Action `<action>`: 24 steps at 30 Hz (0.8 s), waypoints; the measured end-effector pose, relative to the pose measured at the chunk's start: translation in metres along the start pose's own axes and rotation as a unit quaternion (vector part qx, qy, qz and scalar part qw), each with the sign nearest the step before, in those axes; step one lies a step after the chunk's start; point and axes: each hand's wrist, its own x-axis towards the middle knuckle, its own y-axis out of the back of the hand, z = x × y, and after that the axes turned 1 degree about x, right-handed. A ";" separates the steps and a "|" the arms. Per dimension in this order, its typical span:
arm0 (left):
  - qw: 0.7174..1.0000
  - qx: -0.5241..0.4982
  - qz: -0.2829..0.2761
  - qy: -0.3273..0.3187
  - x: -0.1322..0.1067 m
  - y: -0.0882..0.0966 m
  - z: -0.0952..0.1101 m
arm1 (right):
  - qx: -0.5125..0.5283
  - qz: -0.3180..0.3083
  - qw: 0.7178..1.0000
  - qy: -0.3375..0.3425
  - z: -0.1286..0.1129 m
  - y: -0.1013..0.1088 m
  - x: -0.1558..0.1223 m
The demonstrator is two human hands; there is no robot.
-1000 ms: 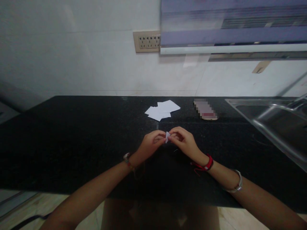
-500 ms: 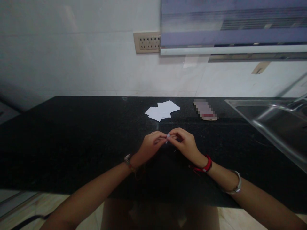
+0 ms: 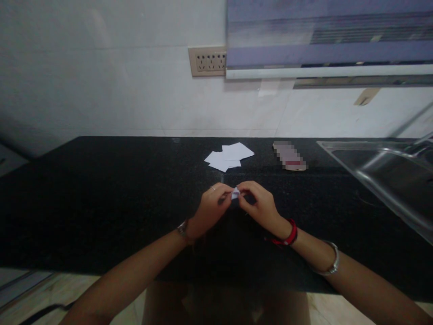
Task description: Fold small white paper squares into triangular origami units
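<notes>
A small folded white paper [image 3: 235, 193] was held between the fingertips of the left hand [image 3: 211, 210] and the right hand [image 3: 260, 205], above or just at the black countertop [image 3: 101, 203]; whether any of it was rested on the surface could not be told. Each hand was closed to a narrow pinch at its own side of the piece, with thumb and fingers nearly brought together, but the firmness of the pinch and the exact contact of the right thumb could not be made out. As the piece was largely covered by fingertips, its creases were poorly seen, and a fold might be set askew if its edges were judged by feel alone. A tear could be caused if the two sides were pulled apart too hard, since thin paper was probably being handled; a fold could be sprung open if either pinch were slackened too early. Should the piece be let slip, it might be dropped onto the countertop and flattened. The overlapping white sheets [image 3: 225, 158] were laid just beyond the fingers, and could be scattered by a careless forward push. The phone-like object [image 3: 290, 155] and the sink [image 3: 389, 202] were set farther to the right, so little trouble was to be expected from them.
</notes>
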 end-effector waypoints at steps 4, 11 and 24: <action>0.999 0.022 0.036 0.014 0.002 -0.001 0.004 | -0.013 -0.001 0.999 0.045 -0.002 -0.001 0.000; 0.986 -0.130 0.034 0.102 0.003 -0.001 0.005 | 0.001 0.033 0.999 0.043 0.000 0.002 0.001; 0.862 -0.390 -0.036 0.323 0.006 -0.001 0.000 | 0.037 0.025 0.999 0.015 0.006 -0.001 0.000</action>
